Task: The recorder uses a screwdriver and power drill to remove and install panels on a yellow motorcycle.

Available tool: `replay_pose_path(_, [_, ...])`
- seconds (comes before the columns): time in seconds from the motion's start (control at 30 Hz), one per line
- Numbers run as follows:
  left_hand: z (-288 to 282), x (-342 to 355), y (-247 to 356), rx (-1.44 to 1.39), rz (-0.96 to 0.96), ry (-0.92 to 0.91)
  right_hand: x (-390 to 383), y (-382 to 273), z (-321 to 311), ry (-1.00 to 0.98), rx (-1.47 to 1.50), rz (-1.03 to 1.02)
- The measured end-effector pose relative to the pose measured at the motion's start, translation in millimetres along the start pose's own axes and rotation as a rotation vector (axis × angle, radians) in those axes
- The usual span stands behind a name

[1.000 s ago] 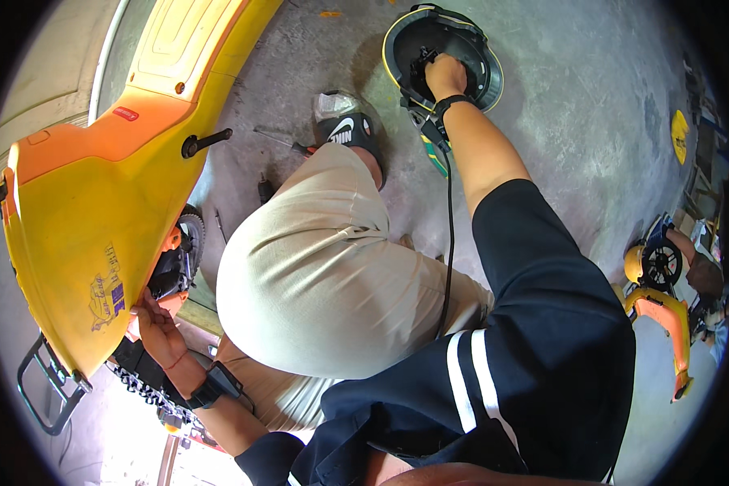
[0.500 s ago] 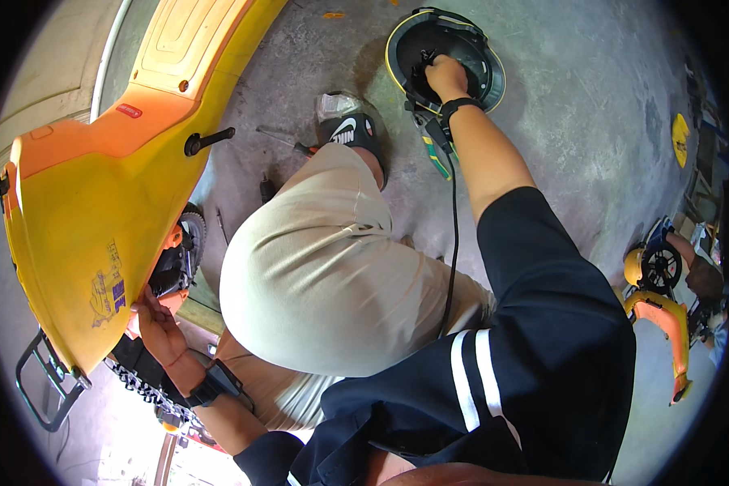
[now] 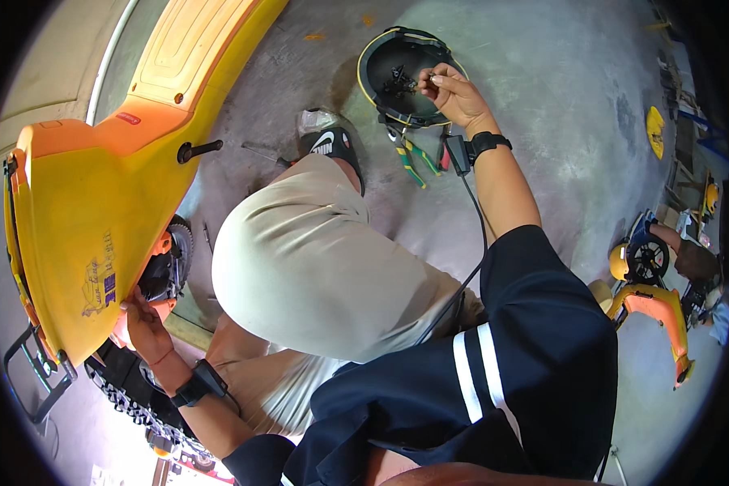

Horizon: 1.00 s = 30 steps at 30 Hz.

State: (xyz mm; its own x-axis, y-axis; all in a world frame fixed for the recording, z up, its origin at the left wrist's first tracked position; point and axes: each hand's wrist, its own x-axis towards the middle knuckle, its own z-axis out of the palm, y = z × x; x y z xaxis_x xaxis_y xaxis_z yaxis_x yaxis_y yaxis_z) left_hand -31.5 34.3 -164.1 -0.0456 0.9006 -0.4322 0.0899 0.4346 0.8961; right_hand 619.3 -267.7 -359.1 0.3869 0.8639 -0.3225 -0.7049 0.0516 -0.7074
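Observation:
My right hand (image 3: 460,99) is over an upturned black helmet (image 3: 371,74) with a yellow rim. Its thumb and fingers are pinched on something too small to make out. Small dark pieces of hardware (image 3: 398,81) lie inside the helmet. At left, my left hand (image 3: 147,330) has its fingers closed at the lower edge of a large yellow body panel (image 3: 65,243), part of a yellow-orange motorbike or scooter body. The fingertips are partly hidden by that edge. Both wrists wear black straps with small boxes.
Green-handled pliers (image 3: 413,162) and a red-handled tool (image 3: 445,155) lie beside the helmet. A screwdriver (image 3: 266,154) is near my shoe (image 3: 332,146). A black cable (image 3: 479,223) trails from my right wrist. Another person (image 3: 697,263) works by a wheel at far right.
My right hand has come up out of the helmet, pinching something small. The left hand stays at the panel's edge. The whole view has shifted a little.

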Motion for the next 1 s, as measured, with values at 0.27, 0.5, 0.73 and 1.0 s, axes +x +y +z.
replay_pose_path(0.27, [0,-4,1,0.039,-0.004,0.042,12,-3,-8,0.008,0.070,-0.012])
replay_pose_path(0.5, [4,-6,3,0.038,-0.039,0.037,49,26,-70,0.689,-0.267,0.073])
replay_pose_path(0.73, [-12,1,2,0.026,-0.066,0.017,67,59,-91,0.588,-1.181,0.212])
replay_pose_path(1.0, [-24,7,0,0.029,-0.076,-0.011,77,81,-75,0.320,-1.589,0.157])
